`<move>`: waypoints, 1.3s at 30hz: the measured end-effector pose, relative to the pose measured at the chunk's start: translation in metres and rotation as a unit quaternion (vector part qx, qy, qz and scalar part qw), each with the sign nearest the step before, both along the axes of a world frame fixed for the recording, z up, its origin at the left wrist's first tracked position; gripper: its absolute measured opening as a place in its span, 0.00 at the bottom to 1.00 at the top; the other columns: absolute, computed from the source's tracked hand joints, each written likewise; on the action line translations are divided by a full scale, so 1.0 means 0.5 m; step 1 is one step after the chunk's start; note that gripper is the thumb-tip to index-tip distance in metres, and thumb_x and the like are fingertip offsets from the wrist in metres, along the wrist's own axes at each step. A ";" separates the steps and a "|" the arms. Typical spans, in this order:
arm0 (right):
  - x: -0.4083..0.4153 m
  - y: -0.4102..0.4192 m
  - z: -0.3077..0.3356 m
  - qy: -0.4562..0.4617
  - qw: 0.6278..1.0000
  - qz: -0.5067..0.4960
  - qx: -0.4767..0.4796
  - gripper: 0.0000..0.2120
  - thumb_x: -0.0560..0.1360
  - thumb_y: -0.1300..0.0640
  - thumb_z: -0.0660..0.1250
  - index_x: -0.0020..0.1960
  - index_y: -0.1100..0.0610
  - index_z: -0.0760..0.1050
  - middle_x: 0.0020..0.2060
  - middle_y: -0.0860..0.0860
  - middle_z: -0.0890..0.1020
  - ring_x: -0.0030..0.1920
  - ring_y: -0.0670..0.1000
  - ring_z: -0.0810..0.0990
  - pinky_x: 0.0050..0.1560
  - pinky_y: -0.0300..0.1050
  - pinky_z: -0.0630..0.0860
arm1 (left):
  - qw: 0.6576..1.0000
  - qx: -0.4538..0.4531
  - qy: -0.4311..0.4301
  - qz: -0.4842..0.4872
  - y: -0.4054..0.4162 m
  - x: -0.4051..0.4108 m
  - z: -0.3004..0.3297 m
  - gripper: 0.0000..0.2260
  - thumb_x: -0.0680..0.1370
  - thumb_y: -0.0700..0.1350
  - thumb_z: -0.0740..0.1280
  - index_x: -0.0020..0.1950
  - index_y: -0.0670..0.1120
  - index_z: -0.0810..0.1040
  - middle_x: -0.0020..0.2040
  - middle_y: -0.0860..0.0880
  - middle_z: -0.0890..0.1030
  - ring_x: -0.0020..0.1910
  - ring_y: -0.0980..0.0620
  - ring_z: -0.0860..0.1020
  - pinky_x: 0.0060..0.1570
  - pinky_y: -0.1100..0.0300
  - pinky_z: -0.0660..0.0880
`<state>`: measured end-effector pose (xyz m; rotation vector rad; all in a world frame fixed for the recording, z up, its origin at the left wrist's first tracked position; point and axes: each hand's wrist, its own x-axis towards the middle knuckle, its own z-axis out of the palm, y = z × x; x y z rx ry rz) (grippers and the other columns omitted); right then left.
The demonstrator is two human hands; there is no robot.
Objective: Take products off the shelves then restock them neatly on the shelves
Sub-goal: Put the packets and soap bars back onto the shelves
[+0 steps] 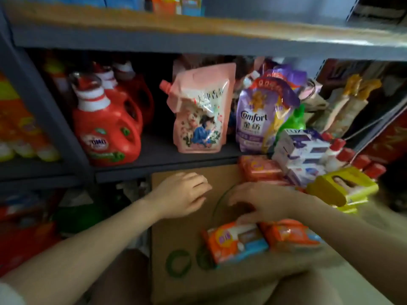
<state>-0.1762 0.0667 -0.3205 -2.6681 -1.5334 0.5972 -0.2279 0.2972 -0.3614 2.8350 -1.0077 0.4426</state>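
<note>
Two orange soap packs lie side by side on a brown cardboard box [189, 282] in front of me. My right hand [262, 201] hovers just above them, and its fingertips touch the top edge of the left orange pack [235, 241]. The right orange pack [293, 235] lies under my wrist. My left hand [182, 194] is held over the box's far part with its fingers loosely curled and nothing in it. On the grey shelf [176, 166] behind stand red detergent jugs [105, 128], a pink refill pouch [200, 111] and a purple Comfort pouch [257, 115].
At the right of the box are piled pink soap packs [262, 168], white-and-blue boxes [301, 148], red-capped bottles [343, 155] and yellow packs [341, 186]. An upper shelf board [198, 38] overhangs. Orange packages [17, 119] fill the left bay.
</note>
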 end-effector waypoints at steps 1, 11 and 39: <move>-0.014 0.003 -0.013 0.002 0.999 0.026 -0.035 0.28 0.72 0.41 0.67 0.66 0.56 0.71 0.62 0.53 0.75 0.62 0.52 0.72 0.63 0.44 0.67 | 1.000 -0.004 0.017 0.000 -0.005 -0.009 -0.011 0.15 0.74 0.50 0.58 0.51 0.45 0.80 0.47 0.49 0.81 0.44 0.50 0.80 0.41 0.60 0.78; -0.091 0.017 -0.041 -0.119 0.988 0.060 -0.079 0.31 0.64 0.40 0.72 0.59 0.55 0.68 0.52 0.52 0.77 0.50 0.55 0.77 0.49 0.48 0.73 | 0.982 -0.138 0.120 0.052 -0.019 -0.052 -0.026 0.18 0.76 0.55 0.54 0.54 0.48 0.78 0.51 0.54 0.77 0.48 0.53 0.78 0.46 0.59 0.76; -0.090 -0.189 0.005 -0.125 0.986 -0.110 0.031 0.23 0.68 0.32 0.62 0.50 0.50 0.74 0.45 0.46 0.78 0.46 0.48 0.77 0.43 0.42 0.72 | 0.888 -0.415 0.124 0.155 -0.054 -0.013 0.069 0.16 0.73 0.43 0.71 0.58 0.51 0.70 0.49 0.54 0.77 0.45 0.58 0.77 0.40 0.75 0.70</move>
